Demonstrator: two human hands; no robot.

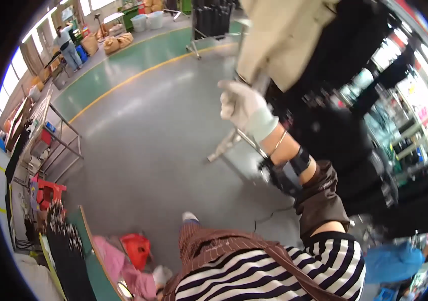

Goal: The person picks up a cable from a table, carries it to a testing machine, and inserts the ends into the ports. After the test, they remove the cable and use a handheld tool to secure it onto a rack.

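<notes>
My right hand, in a white glove, reaches forward beside a hanging beige garment. One finger points left and the others curl in; whatever they may hold is hidden. A metal clothes rack shows under this wrist, with dark garments massed and blurred to the right. Low down, my left hand, also white-gloved, is next to a pink cloth. Its fingers are too hidden to read, and I cannot tell whether it touches the cloth.
A red bag lies near the pink cloth. Dark garments rest on a green-topped table at lower left. A red stool and metal-framed table stand left. A person in blue is at lower right; another person stands far left.
</notes>
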